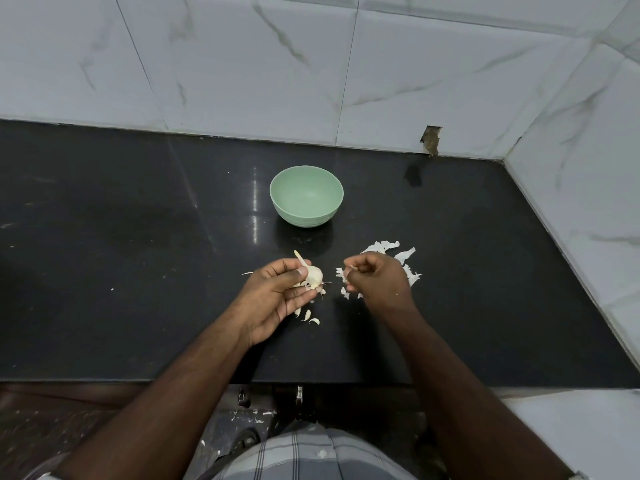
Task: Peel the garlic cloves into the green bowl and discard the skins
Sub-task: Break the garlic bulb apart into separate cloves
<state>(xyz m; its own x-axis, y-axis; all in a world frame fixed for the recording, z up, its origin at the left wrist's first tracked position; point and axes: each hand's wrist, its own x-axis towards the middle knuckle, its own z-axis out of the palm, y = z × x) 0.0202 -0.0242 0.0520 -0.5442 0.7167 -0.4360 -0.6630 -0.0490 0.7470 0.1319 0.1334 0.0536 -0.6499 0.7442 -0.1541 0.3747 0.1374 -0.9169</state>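
My left hand (277,292) grips a garlic bulb (314,276) with its stem pointing up, thumb pressed on top. To its right, my right hand (377,282) is curled, and its fingertips pinch a small piece of garlic skin (351,268). The green bowl (306,195) stands behind both hands on the black counter, and nothing shows inside it. A few loose cloves (310,317) lie on the counter just below the left hand. White skins (403,256) are heaped behind and around the right hand.
The black countertop (138,254) ends at a front edge near my body. Marble-tiled walls close it at the back and on the right, forming a corner at the far right. A chipped hole (430,140) marks the back wall's base.
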